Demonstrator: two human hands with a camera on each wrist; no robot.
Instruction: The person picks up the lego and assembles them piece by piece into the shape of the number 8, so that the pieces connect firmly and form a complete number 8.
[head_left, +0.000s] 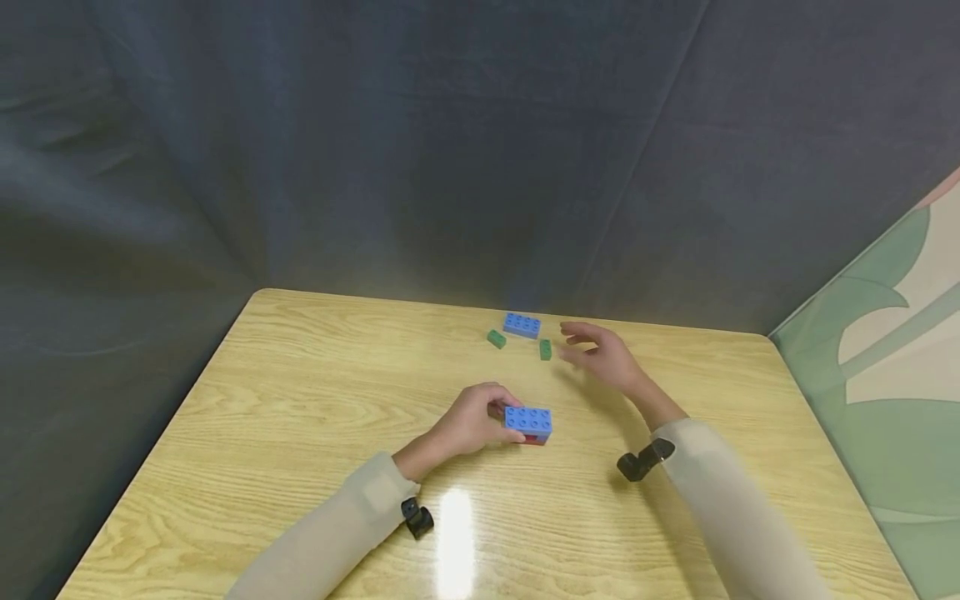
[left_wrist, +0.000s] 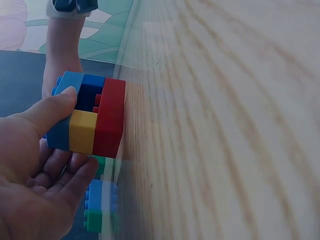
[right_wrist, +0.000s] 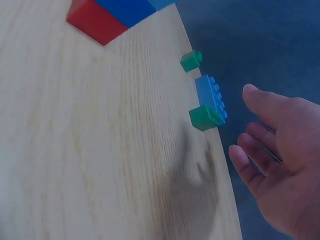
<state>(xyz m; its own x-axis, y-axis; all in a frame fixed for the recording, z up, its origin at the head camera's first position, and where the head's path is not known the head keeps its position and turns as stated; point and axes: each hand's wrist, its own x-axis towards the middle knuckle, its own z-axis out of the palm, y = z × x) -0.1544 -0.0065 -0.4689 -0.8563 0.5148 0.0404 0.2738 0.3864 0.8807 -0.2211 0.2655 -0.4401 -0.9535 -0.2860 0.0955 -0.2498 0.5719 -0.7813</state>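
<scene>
A small stack of toy building bricks (left_wrist: 109, 120) stands on the table, with a red brick at the bottom, a yellow and a dark blue brick as its middle layer, and a blue brick (head_left: 528, 418) on top. My left hand (head_left: 474, 421) grips the stack from the left, thumb on the near side and fingers behind. Over the table at the right, my right hand (head_left: 602, 357) hovers with fingers apart and holds nothing. Nearest to it is a green brick (head_left: 545, 349). Another green brick (head_left: 497, 339) and a loose blue brick (head_left: 522, 325) lie just left of that.
The wooden table (head_left: 337, 375) ends just behind the loose bricks, against a dark curtain (head_left: 450, 167). A wall with a leaf pattern (head_left: 900, 400) borders the right side. Each wrist wears a black camera, such as the right one (head_left: 645, 460).
</scene>
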